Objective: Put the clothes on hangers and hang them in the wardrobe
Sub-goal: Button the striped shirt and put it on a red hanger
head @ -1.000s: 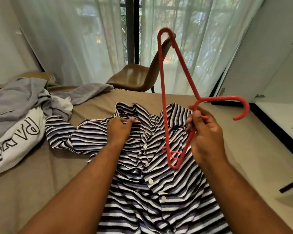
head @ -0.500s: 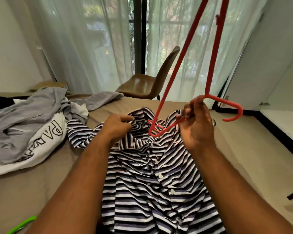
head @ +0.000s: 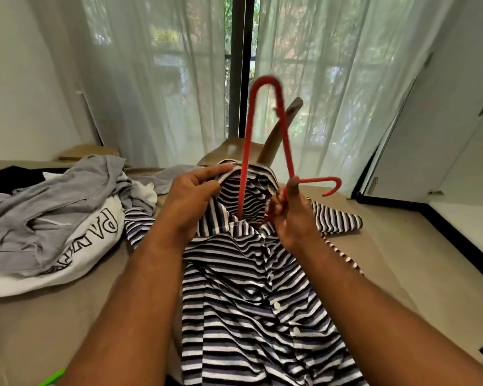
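In the head view the red hanger has come down since half a second ago: its top corner, then cut off above, is now visible, and its lower end enters the neck opening of the striped shirt. The left hand now pinches the collar and lifts it open. The right hand, just right of the collar, grips the hanger below its hook. The shirt lies on the bed; I judge the threading has begun.

Outlined black letters "PA" on white garment, sideways, further letters lost in folds
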The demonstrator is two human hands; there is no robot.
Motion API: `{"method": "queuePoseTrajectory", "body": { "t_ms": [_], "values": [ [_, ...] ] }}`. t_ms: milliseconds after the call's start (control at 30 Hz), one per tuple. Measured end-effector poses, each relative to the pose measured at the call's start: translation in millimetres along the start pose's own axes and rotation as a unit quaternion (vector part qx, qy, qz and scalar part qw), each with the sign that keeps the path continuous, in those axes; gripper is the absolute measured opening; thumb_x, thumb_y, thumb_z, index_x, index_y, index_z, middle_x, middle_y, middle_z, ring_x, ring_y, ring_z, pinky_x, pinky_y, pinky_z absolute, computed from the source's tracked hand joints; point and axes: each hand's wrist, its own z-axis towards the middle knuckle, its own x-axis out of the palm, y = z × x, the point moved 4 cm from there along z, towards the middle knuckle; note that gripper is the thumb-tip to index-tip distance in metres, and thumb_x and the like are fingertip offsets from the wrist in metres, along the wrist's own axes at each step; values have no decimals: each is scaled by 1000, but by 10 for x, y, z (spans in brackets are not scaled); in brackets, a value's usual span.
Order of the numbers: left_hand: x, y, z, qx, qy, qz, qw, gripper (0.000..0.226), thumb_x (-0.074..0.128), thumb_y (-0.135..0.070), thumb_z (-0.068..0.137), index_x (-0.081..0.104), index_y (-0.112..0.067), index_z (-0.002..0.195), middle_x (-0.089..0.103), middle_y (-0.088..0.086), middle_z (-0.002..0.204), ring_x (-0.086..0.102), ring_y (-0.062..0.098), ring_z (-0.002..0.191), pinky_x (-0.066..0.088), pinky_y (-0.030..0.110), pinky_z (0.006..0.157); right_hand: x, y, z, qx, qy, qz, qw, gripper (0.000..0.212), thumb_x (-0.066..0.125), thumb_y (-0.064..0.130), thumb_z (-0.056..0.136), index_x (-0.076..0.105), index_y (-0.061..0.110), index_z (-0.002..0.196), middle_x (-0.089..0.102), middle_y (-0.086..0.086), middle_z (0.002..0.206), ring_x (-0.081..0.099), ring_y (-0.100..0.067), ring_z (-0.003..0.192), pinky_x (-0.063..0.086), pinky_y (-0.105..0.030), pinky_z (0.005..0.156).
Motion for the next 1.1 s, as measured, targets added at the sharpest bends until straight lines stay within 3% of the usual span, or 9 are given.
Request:
{"method": "queuePoseTrajectory", "body": {
  "t_ms": [200, 333, 433, 533, 667, 800, 933, 1033, 1100],
  "values": [
    [-157, 17, 128, 22, -30, -36, 999, 41, 51, 9, 90, 75, -11, 115, 73, 8, 120, 66, 23, 118, 50, 39, 104, -76, 120, 17, -24, 23, -244, 969, 57, 52, 79, 77, 58, 23, 72, 48, 5, 63, 38, -5, 54, 35, -20, 54],
    [-238, 8, 130, 5, -99, -56, 993, 44, 48, 11, 88, 78, -18, 102, 79, 2, 93, 75, 13, 89, 58, 24, 79, -127, 320, 81, -83, 26, -337, 938, 38, 61, 57, 91, 73, 21, 85, 60, -9, 68, 49, -15, 56, 42, -24, 56],
    [-281, -10, 133, 4, -129, -80, 988, 47, 46, 8, 78, 81, -17, 95, 78, 7, 91, 72, 19, 86, 57, 31, 81, -157, 400, 138, -124, 38, -406, 905, 18, 69, 36, 94, 78, 21, 94, 70, -11, 79, 62, -28, 69, 51, -34, 62],
    [-336, -17, 168, -4, -146, -168, 975, 38, 48, -11, 83, 78, -4, 105, 75, 16, 105, 72, 28, 100, 57, 39, 92, -155, 515, 164, -165, 65, -513, 840, 9, 72, 24, 92, 80, 20, 92, 69, 6, 75, 61, -5, 68, 43, -12, 58],
    [-396, 32, 192, -22, -145, -200, 969, 40, 63, -38, 91, 76, -3, 106, 75, 18, 105, 71, 34, 105, 57, 45, 96, -178, 639, 173, -168, 115, -609, 766, 7, 74, 22, 87, 80, 26, 90, 67, 13, 83, 62, -2, 79, 45, -10, 64],
    [-392, -16, 147, 64, -166, 22, 984, 12, 76, -21, 89, 79, -21, 100, 79, -3, 92, 74, 12, 93, 59, 31, 92, -187, 660, 116, -134, 101, -604, 779, 8, 72, 28, 91, 78, 26, 95, 67, 14, 85, 63, -1, 77, 47, -11, 64],
    [-290, -100, 61, 55, -151, -12, 987, 22, 58, -16, 95, 80, -18, 95, 78, -4, 81, 73, 7, 78, 58, 20, 72, -178, 551, 42, -86, 75, -552, 826, 20, 65, 40, 96, 75, 23, 100, 72, 13, 80, 65, 5, 73, 44, -8, 63],
    [-347, -54, 108, 11, -153, -111, 982, 37, 47, -28, 95, 80, -12, 93, 79, 4, 88, 73, 15, 81, 58, 28, 73, -137, 554, 45, -117, 69, -596, 791, 19, 63, 33, 99, 74, 18, 102, 63, 18, 79, 61, 7, 71, 42, -5, 63],
    [-451, 2, 150, 27, -179, -83, 980, 20, 62, -21, 95, 80, -15, 92, 79, 3, 86, 73, 12, 79, 58, 27, 75, -121, 609, 83, -120, 78, -642, 753, 23, 61, 37, 99, 75, 19, 104, 62, 15, 80, 60, -1, 74, 48, -16, 76]
  ]
}}
